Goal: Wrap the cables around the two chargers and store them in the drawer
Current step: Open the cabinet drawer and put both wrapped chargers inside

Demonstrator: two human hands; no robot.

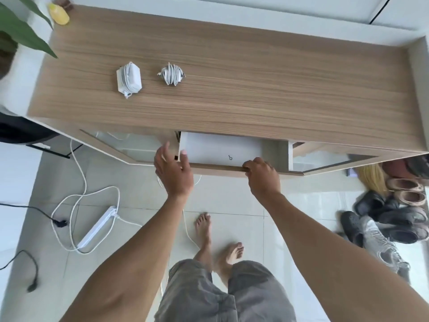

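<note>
Two white chargers lie on the wooden cabinet top [255, 73], each with its cable wound around it: a larger charger [128, 78] on the left and a smaller charger [171, 74] just right of it. Below the top's front edge the drawer [220, 147] stands partly pulled out, its white inside showing. My right hand [261, 174] grips the drawer's wooden front edge. My left hand [173, 169] hovers with spread, relaxed fingers at the drawer's left corner and holds nothing.
A white power strip [98, 227] with looping white cables lies on the tiled floor at the left. Several shoes [394, 212] sit piled at the right. A green plant [21, 31] and a yellow object [59, 13] stand at the top's far left.
</note>
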